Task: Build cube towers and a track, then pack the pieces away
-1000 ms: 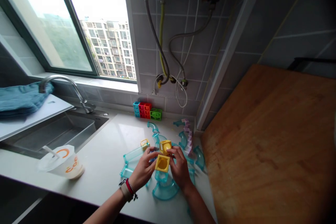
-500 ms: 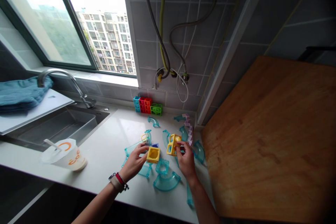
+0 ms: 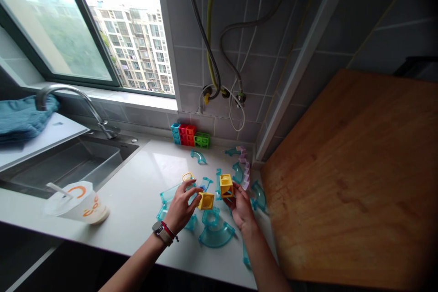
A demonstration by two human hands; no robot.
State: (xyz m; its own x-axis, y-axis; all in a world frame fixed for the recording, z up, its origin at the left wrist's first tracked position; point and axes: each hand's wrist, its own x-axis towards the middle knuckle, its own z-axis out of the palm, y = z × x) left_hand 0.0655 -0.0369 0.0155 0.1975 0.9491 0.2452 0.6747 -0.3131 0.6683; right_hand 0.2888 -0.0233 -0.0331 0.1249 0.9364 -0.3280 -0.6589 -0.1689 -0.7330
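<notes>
My left hand [image 3: 183, 205] has its fingers on a yellow cube block [image 3: 205, 200] at the middle of the counter. In my right hand [image 3: 240, 205] is a yellow block piece [image 3: 226, 185], gripped by its right side and base with an opening facing me. The two yellow pieces are close together but apart. Around them lie clear teal track pieces: a curved one [image 3: 216, 235] nearest me, and a square one [image 3: 210, 216] just behind it. Another yellow block [image 3: 188, 176] sits beyond my left fingers, partly hidden.
Stacked blue, red and green blocks [image 3: 190, 135] stand against the tiled wall. A pink zigzag piece [image 3: 244, 166] lies at the back right. To the left are a drink cup [image 3: 82, 203] and a sink [image 3: 109, 164]; a wooden board [image 3: 356, 182] leans at the right.
My right hand has turned its yellow piece more upright. My left hand has shifted right with its yellow block, which now tilts. The view has moved slightly.
</notes>
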